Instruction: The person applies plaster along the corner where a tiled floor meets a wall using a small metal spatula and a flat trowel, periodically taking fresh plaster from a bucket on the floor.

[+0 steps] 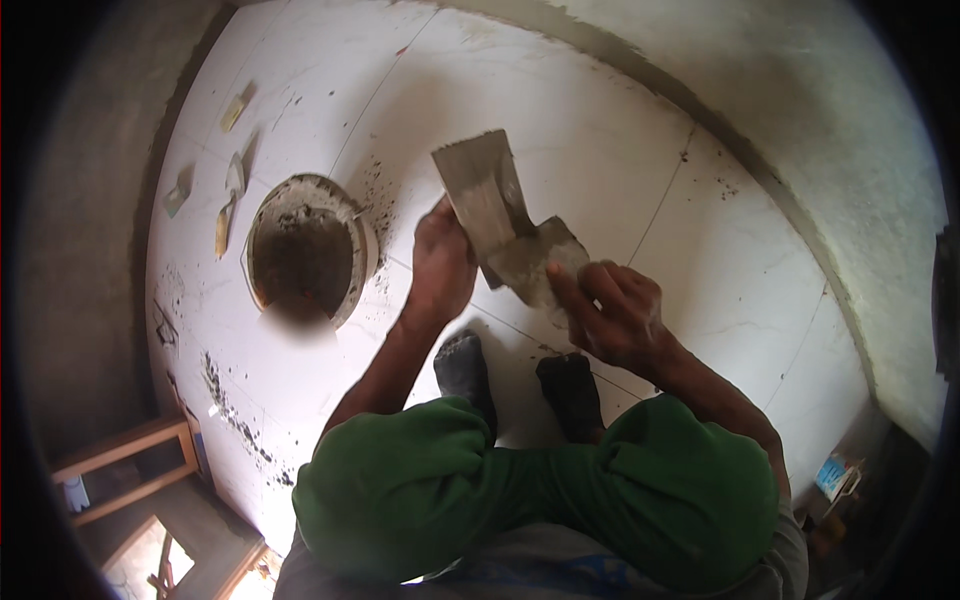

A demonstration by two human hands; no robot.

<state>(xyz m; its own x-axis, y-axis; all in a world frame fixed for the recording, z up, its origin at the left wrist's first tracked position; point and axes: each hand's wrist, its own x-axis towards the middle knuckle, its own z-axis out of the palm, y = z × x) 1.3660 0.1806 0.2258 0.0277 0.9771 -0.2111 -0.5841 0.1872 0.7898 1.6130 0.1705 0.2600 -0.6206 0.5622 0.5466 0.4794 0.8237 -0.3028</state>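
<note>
My left hand (443, 262) is closed around the grip of a flat rectangular plastering trowel (478, 185), whose grey blade is smeared with mortar. The grip itself is hidden behind the blade. In my right hand (615, 312) is a smaller putty knife (540, 262), also coated in mortar, with its blade lying across the lower end of the trowel. My right index finger presses along the putty knife. Both tools are held above the floor, in front of my knees. To the left stands a mortar-crusted bucket (362, 225) with dark mix inside.
Left of the bucket, a pointing trowel (235, 180), a small scraper (177, 197) and a yellowish block-like piece (234, 112) lie on the white tiled floor (580, 130). Mortar crumbs dot the tiles. Grey walls (840, 150) curve around. A wooden frame (190, 445) stands lower left, a container (835, 477) lower right.
</note>
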